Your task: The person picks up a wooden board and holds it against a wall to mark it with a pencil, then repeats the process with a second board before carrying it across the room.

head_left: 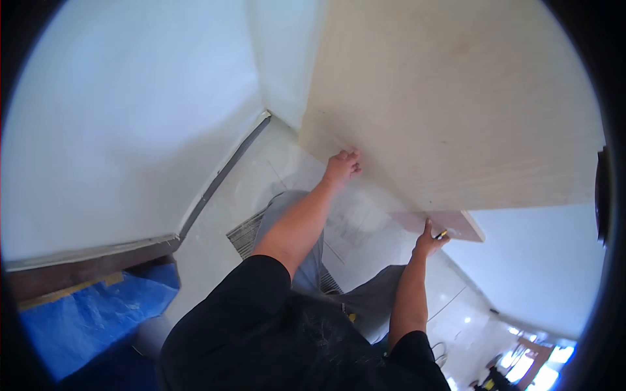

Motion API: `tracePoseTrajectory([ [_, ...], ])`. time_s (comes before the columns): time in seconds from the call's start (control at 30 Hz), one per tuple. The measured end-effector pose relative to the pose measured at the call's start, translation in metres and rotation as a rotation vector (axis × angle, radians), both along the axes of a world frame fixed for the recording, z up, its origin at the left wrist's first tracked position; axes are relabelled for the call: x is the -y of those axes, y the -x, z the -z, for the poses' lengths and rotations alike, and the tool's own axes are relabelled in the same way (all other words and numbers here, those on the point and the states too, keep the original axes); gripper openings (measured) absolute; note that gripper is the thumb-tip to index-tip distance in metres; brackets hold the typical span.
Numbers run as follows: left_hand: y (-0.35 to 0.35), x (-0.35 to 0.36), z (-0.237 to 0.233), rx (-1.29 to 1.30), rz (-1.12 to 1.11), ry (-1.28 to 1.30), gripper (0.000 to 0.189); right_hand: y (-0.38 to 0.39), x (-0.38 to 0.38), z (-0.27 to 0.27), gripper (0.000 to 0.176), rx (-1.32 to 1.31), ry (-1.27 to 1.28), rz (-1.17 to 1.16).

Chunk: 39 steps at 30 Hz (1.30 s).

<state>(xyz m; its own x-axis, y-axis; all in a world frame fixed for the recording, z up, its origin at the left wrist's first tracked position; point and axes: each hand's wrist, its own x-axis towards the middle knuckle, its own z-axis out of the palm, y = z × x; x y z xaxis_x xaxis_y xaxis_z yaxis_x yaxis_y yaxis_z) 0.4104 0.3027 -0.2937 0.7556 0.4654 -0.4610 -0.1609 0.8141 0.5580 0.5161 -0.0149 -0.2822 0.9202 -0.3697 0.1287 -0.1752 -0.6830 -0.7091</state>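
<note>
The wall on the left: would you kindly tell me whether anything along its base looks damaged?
Possibly: the pale edge above the dark skirting looks rough and uneven beneath the smooth wall, though damage is uncertain.

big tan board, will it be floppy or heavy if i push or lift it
The board is probably stiff, since its face looks flat without visible sag. It may be heavy and awkward to lift, as it dwarfs the left hand.

White walls [130,124] with a dark baseboard [222,174] meet a pale, glossy tiled floor [352,228].
</note>
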Motion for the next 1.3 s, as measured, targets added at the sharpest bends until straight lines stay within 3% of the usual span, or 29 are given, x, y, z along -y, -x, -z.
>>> tracePoseTrajectory([
  [0.23,-0.002,0.003,-0.006,-0.062,-0.097,-0.012,0.03,0.005,-0.003,-0.005,0.103,-0.005,-0.024,-0.068],
  [0.4,-0.002,0.004,-0.006,-0.076,-0.094,-0.013,0.03,0.007,-0.008,-0.008,0.084,0.013,-0.044,-0.097],
  [0.53,-0.005,0.006,0.003,-0.02,-0.113,0.014,0.017,0.011,-0.013,-0.013,0.08,-0.016,-0.08,-0.081],
  [0.63,-0.005,0.006,0.002,-0.031,-0.109,0.011,0.015,0.008,-0.006,-0.011,0.081,-0.004,-0.176,-0.218],
  [0.73,0.0,0.005,-0.009,-0.025,-0.121,0.041,0.014,-0.003,0.01,0.007,0.079,0.008,0.04,-0.035],
  [0.83,-0.001,0.004,-0.011,-0.019,-0.133,0.087,0.014,0.0,0.037,-0.003,0.049,-0.307,-0.002,-0.023],
  [0.93,-0.002,0.004,-0.008,-0.013,-0.13,0.1,0.015,0.048,0.007,-0.023,0.029,-0.162,-0.206,-0.359],
  [1.03,-0.005,0.009,-0.005,-0.014,-0.156,0.106,0.016,0.112,-0.107,-0.103,0.03,-0.462,-0.697,-0.629],
  [1.13,-0.003,0.007,-0.012,-0.045,-0.17,0.085,0.019,0.114,-0.197,-0.115,0.031,-0.473,-0.97,-0.964],
  [1.2,-0.001,0.005,-0.009,-0.125,-0.095,-0.005,0.036,0.113,-0.252,-0.121,0.032,-0.322,-0.628,-1.129],
  [1.27,-0.006,0.01,-0.007,-0.026,-0.292,-0.019,0.038,0.107,-0.288,-0.119,0.027,-0.212,-0.343,-1.247],
  [1.3,-0.007,0.01,-0.007,-0.018,-0.324,-0.022,0.037,0.107,-0.306,-0.109,0.022,-0.244,-0.424,-1.229],
])
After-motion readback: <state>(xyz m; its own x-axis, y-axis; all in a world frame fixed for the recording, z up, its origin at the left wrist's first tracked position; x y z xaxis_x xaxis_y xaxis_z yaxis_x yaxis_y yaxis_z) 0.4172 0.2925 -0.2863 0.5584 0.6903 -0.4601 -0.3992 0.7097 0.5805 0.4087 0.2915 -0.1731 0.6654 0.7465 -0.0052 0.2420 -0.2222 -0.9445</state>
